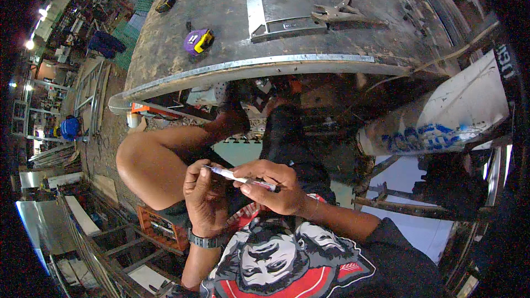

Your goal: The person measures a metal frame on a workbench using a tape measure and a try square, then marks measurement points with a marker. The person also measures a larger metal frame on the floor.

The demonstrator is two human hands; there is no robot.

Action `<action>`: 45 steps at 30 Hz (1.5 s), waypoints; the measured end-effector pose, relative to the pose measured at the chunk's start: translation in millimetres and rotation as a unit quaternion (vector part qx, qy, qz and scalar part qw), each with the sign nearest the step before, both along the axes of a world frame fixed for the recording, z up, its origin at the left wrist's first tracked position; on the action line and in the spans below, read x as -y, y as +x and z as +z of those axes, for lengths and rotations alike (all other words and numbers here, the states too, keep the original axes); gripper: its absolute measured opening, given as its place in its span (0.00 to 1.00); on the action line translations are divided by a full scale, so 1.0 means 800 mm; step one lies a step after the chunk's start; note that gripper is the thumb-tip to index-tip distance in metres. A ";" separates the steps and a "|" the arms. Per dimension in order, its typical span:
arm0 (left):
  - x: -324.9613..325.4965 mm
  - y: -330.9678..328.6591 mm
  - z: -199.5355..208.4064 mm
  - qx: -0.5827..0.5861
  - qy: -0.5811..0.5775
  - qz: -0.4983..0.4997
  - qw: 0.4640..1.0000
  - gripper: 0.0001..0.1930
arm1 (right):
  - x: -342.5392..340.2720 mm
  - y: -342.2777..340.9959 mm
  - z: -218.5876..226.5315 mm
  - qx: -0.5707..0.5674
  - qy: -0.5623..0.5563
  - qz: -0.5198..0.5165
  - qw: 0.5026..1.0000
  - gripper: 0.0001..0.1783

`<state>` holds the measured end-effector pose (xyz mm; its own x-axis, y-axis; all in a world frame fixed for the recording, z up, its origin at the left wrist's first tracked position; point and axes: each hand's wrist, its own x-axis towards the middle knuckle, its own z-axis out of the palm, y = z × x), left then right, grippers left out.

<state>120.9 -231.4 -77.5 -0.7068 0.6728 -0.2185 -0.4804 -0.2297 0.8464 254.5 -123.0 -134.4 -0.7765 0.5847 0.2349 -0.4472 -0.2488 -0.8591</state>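
Observation:
A slim white marker pen (231, 175) with a dark end is held level in front of my shirt. My right hand (276, 186) wraps its fingers around the barrel near the dark end. At the other end, my left hand (205, 196) pinches the pale tip between thumb and forefinger. On the bench beyond lie a purple and yellow tape measure (197, 41) and a metal try square (255, 8). A pair of locking clamp pliers (345, 14) rests against the square's stock.
The dark workbench (221, 0) has a metal strip (248, 65) along its near edge. A second tape measure (165, 3) lies at its far left. A white painted panel (441, 110) leans at the right. Metal frames (91, 96) and an orange crate (160, 228) stand at the left.

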 end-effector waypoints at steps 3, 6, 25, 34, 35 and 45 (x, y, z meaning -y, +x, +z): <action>0.010 0.002 0.006 -0.018 0.012 0.013 1.000 0.09 | 0.006 -0.001 0.003 -0.002 -0.019 0.044 0.999 0.17; 0.022 -0.009 0.017 -0.052 0.022 0.034 0.998 0.09 | 0.005 -0.007 0.006 -0.005 0.069 0.086 0.994 0.21; 0.049 -0.077 0.072 -0.453 -0.197 0.146 0.857 0.04 | -0.135 0.011 -0.449 0.412 0.260 -0.282 0.827 0.17; -0.262 -0.186 0.022 -0.826 -0.160 -0.015 0.540 0.10 | -0.222 0.005 -0.501 0.622 0.047 -0.196 0.756 0.17; -0.289 -0.186 0.008 -0.826 -0.171 -0.009 0.537 0.11 | -0.232 0.002 -0.497 0.629 0.039 -0.200 0.751 0.17; -0.356 -0.178 -0.055 -0.786 -0.231 -0.033 0.572 0.16 | -0.290 0.028 -0.503 0.666 -0.022 -0.249 0.702 0.18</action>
<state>-21.3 53.1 -121.2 -0.2499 0.8366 0.4874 0.9639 0.1675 0.2068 276.8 109.1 -537.0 0.0147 0.8458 -0.5333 0.7054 -0.3868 -0.5940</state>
